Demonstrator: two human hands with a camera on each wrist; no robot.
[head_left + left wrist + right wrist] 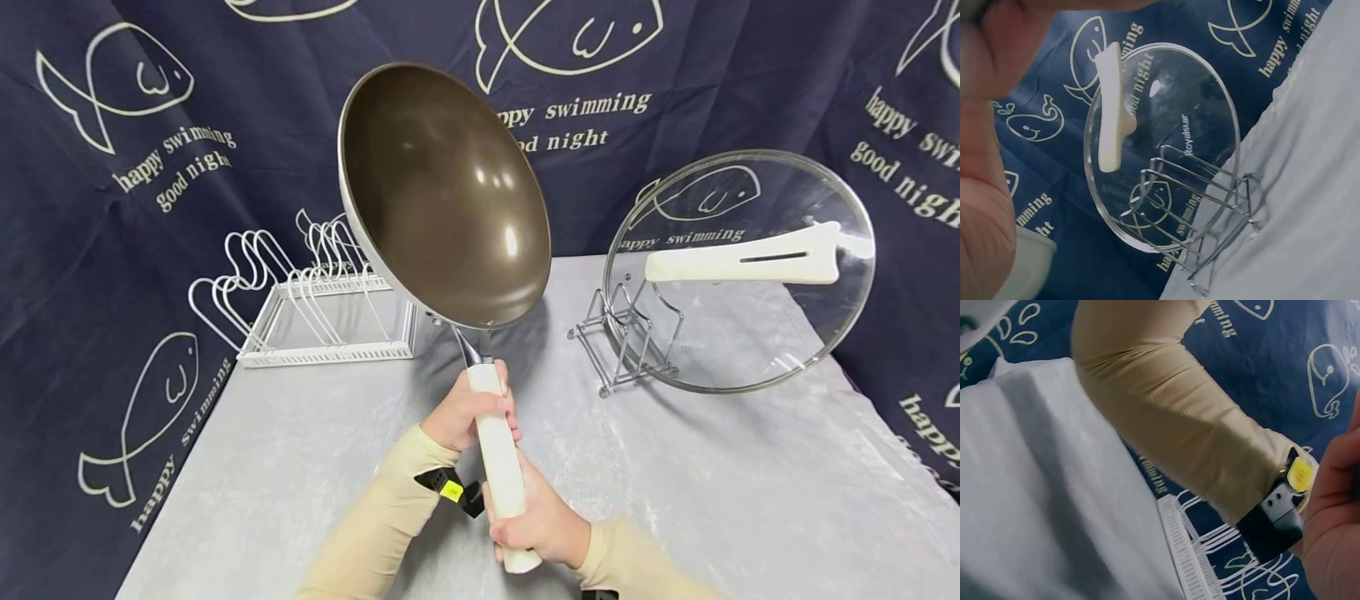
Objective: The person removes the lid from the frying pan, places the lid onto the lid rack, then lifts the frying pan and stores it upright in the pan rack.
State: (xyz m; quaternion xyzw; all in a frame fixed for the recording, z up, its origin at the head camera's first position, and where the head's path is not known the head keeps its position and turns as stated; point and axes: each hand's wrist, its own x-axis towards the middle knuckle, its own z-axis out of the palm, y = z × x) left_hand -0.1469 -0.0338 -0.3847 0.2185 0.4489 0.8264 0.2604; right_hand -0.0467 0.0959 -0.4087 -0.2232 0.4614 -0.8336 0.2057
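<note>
A deep frying pan (pixel 442 200) with a brown inside and a cream handle is held up over the table, its inside facing me. My left hand (pixel 472 408) grips the upper part of the handle, near the metal joint. Lower down, my right hand (pixel 536 512) wraps round the handle close to its end. The left wrist view shows part of my left hand (pixel 985 206) at its left edge. In the right wrist view, my right hand (pixel 1335 525) shows at the right edge, beside the left sleeve and its wrist strap (pixel 1279 512).
At the back left stands a white wire rack (pixel 330 354) with a tray base. On the right, a glass lid (pixel 735 333) with a cream handle stands upright in a small metal rack (pixel 630 367). A dark blue fish-print curtain (pixel 135 250) hangs behind the grey table (pixel 247 467).
</note>
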